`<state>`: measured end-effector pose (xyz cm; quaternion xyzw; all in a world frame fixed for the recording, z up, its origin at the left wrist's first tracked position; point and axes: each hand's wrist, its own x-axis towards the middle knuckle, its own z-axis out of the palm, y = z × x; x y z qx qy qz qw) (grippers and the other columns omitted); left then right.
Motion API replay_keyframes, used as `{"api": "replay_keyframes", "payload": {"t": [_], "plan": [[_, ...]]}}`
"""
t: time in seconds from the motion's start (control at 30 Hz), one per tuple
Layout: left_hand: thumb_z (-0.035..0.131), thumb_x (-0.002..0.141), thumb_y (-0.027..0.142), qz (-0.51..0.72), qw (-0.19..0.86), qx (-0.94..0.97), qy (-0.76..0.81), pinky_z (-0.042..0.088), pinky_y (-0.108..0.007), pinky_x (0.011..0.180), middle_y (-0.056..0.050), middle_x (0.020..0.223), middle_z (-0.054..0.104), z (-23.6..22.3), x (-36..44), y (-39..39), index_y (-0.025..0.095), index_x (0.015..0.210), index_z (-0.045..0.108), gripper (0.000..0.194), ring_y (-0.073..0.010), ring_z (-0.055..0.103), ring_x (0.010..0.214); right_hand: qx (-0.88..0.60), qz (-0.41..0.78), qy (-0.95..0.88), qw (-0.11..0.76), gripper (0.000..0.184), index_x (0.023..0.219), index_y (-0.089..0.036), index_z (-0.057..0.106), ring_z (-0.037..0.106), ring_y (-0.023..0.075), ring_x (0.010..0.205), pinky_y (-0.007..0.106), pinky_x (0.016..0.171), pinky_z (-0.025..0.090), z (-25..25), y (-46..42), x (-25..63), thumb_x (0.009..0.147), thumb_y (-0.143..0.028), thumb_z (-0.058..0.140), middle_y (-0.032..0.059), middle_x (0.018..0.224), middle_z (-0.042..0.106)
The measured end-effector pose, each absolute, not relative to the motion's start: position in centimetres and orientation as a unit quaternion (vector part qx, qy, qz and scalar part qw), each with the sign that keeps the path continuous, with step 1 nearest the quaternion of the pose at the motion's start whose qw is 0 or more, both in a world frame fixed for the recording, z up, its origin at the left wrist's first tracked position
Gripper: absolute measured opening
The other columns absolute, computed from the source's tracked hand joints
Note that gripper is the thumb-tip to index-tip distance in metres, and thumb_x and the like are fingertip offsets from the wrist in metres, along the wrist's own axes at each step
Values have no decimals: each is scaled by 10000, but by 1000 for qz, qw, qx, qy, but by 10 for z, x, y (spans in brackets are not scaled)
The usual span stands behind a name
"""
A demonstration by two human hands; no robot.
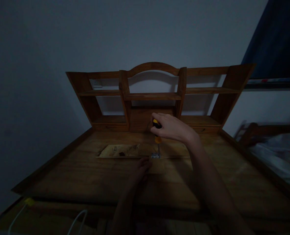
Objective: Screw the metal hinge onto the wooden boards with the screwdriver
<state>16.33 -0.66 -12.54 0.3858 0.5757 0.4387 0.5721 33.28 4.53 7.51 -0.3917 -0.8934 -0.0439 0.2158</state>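
The right hand point(169, 126) is curled tight around the handle of a screwdriver point(158, 140). The handle is yellow and black. The screwdriver stands almost straight up, with its thin shaft pointing down. Its tip is at the right end of a small metal part point(155, 156). It is too dark to tell if the tip sits in a screw.

The metal part lies flat near the middle of the desk point(71, 173), below the right hand. The left hand point(139, 169) is low on the desk, with its fingers just to the left of the metal part. I cannot tell if those fingers are pinching something or only resting there.

A long, pale, rough patch point(110, 150) with a dark spot lies on the desk, to the left of the metal part. At the back of the desk stands a brown wooden shelf point(152, 96) with a curved top. Behind it is the wall point(135, 32). A dark blue curtain point(279, 42) hangs at the top right. A white cord point(79, 216) bends at the bottom left.
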Motion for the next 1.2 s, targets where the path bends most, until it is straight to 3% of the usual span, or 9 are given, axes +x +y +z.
{"api": "replay_keyframes", "payload": {"t": [0.1, 0.23, 0.43, 0.67, 0.77, 0.87, 1.07, 1.2], "plan": [[704, 756, 430, 446, 568, 388, 573, 332, -173, 460, -28, 770, 629, -124, 163, -7, 186, 1069, 619, 405, -100, 544, 571, -391, -35, -895, 211, 233, 1046, -207, 509, 614, 227, 881, 304, 726, 381, 73, 46, 333, 943, -398, 426, 75, 964, 661], [708, 753, 428, 443, 575, 384, 571, 294, -167, 429, -8, 734, 612, -126, 163, -7, 188, 1090, 609, 426, -79, 498, 509, -432, -45, -875, 214, 374, 1068, -202, 504, 613, 245, 831, 310, 672, 368, 72, 48, 334, 939, -540, 407, 86, 903, 657], [724, 732, 452, 446, 572, 379, 575, 248, -162, 400, 26, 659, 559, -129, 163, -5, 181, 1105, 602, 477, -57, 434, 448, -388, -23, -895, 218, 201, 1000, -198, 514, 606, 218, 911, 298, 758, 389, 74, 50, 334, 907, -371, 471, 75, 1001, 652], [691, 749, 465, 441, 574, 404, 560, 250, -173, 390, -7, 780, 617, -144, 159, 0, 192, 1137, 590, 485, -56, 444, 457, -433, -33, -875, 211, 355, 1078, -193, 507, 616, 252, 880, 321, 711, 386, 73, 46, 334, 929, -507, 434, 105, 974, 660], [668, 767, 468, 446, 581, 408, 545, 266, -177, 405, -1, 763, 611, -152, 157, 3, 202, 1146, 584, 470, -61, 443, 457, -407, -29, -888, 212, 282, 1069, -193, 510, 605, 240, 922, 313, 740, 389, 74, 46, 335, 901, -418, 483, 101, 1056, 647], [660, 774, 454, 447, 572, 408, 553, 296, -180, 420, -11, 784, 617, -151, 157, 3, 208, 1144, 586, 451, -82, 492, 505, -388, -31, -898, 205, 219, 1060, -188, 510, 606, 225, 906, 305, 738, 381, 74, 45, 334, 908, -340, 468, 89, 1013, 658], [681, 764, 420, 440, 569, 387, 577, 338, -175, 449, -27, 850, 645, -136, 160, -3, 212, 1111, 605, 412, -100, 545, 575, -434, -52, -874, 212, 419, 1093, -192, 515, 622, 261, 863, 318, 684, 376, 74, 43, 334, 924, -567, 435, 104, 955, 667], [676, 771, 407, 448, 575, 386, 565, 326, -177, 437, -20, 810, 634, -138, 160, -1, 204, 1102, 600, 396, -92, 521, 542, -407, -52, -886, 214, 276, 1077, -197, 522, 614, 245, 928, 313, 736, 381, 75, 43, 334, 916, -416, 472, 96, 1062, 659]]}}
